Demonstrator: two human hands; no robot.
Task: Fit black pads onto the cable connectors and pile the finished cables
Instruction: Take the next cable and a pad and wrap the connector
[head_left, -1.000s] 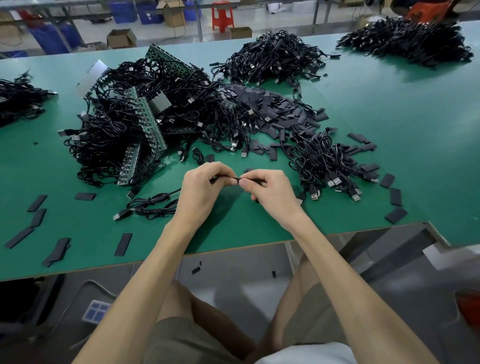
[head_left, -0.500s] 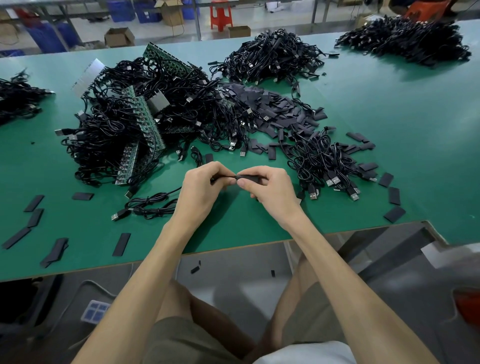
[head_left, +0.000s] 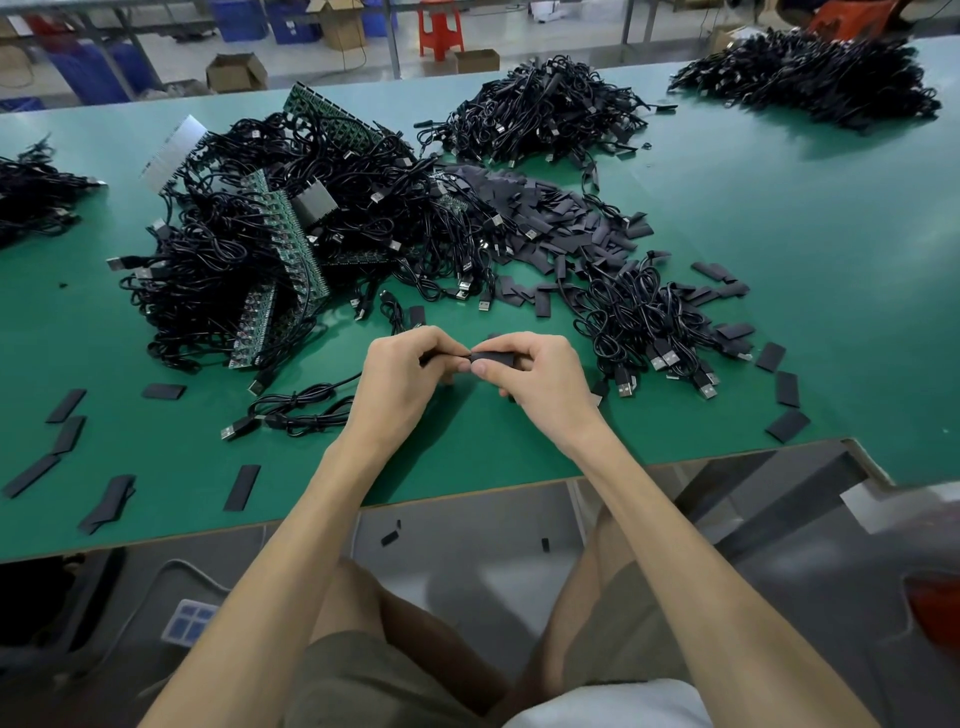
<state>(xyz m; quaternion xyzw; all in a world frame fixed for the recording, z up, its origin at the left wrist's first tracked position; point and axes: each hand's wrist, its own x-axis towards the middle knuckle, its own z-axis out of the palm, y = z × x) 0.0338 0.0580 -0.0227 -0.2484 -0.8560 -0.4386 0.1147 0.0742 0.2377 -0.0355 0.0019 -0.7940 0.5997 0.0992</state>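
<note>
Both hands meet above the near middle of the table (head_left: 779, 218), left hand (head_left: 402, 382) just left of right hand (head_left: 540, 379), a pad (head_left: 493, 357) between them. Behind-left lies the large cable heap (head_left: 249, 249) with circuit boards (head_left: 291, 244) in it; behind the hands, the loose pad pile (head_left: 561, 218). Right of the hands sits a smaller cable pile (head_left: 639, 317); one coiled cable (head_left: 296, 410) lies just left.

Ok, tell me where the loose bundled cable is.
The loose bundled cable lies on the green table near its front edge, just left of the left hand.
</note>
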